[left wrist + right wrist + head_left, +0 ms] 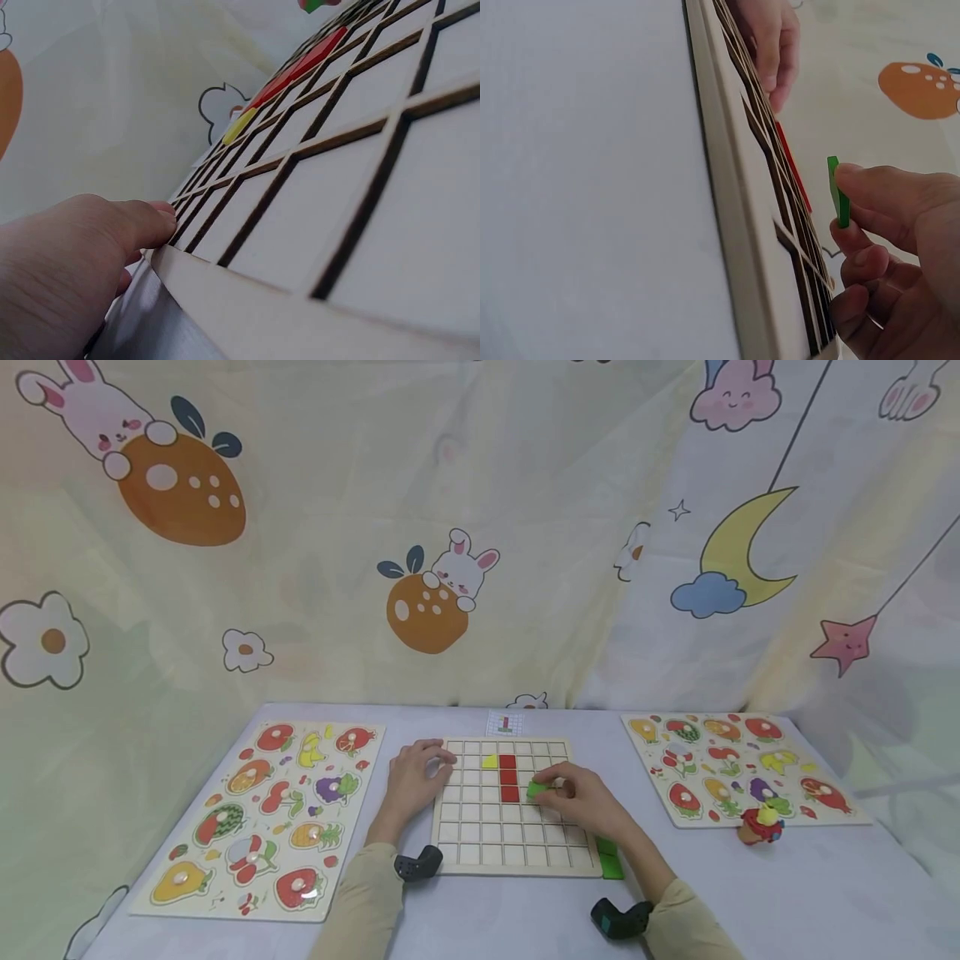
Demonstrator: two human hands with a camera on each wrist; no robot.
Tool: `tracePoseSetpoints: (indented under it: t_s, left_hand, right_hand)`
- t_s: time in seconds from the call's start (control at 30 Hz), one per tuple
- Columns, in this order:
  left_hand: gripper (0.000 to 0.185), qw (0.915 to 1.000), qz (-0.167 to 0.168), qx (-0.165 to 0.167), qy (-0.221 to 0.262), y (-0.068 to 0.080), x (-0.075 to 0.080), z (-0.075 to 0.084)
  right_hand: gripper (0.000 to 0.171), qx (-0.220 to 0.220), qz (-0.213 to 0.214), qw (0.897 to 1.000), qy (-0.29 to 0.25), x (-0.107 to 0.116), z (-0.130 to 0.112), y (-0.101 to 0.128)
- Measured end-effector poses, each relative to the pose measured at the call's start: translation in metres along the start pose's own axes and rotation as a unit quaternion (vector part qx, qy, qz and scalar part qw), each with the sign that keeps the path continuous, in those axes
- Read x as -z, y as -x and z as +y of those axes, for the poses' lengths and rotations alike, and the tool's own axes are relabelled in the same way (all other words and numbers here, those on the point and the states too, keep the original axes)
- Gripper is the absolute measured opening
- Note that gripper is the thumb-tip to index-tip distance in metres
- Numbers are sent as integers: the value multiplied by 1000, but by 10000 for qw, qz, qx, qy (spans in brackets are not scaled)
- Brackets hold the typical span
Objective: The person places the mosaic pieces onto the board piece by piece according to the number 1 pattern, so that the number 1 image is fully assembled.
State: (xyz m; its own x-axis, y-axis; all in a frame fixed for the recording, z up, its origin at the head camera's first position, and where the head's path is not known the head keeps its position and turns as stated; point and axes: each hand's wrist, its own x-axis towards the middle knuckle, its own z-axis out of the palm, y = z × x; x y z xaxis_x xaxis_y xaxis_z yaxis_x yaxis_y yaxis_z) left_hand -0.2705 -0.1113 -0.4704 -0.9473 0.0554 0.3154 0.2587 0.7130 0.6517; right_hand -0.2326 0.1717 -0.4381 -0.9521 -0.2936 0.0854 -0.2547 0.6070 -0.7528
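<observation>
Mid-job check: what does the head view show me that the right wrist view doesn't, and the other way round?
Only the head view shows the yellow tile, card, spare green tiles, toy, left fruit board and right fruit board.

Only the right wrist view shows the thin edge of the held tile and a gap between it and the grid.

Both show the grid, the red tiles, the left hand, and the right hand pinching the held tile.
</observation>
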Motion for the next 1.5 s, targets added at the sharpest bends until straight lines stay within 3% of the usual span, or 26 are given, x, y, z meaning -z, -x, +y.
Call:
tracePoseSetpoints:
  t_s: [0.6, 1.13, 1.5]
  left_hand:
    - [9, 10000, 43, -45, 27, 2, -2, -2]
    - [9, 10000, 23, 14, 68, 3, -3, 1]
    - [9, 10000, 6, 37, -60, 1, 0, 2]
  right_hand:
    - [25, 203, -199, 9996, 37, -31, -23, 1]
    - [22, 620, -139, 9914, 1144, -46, -40, 1]
    - [23, 643, -234, 9907, 1174, -51, -42, 1]
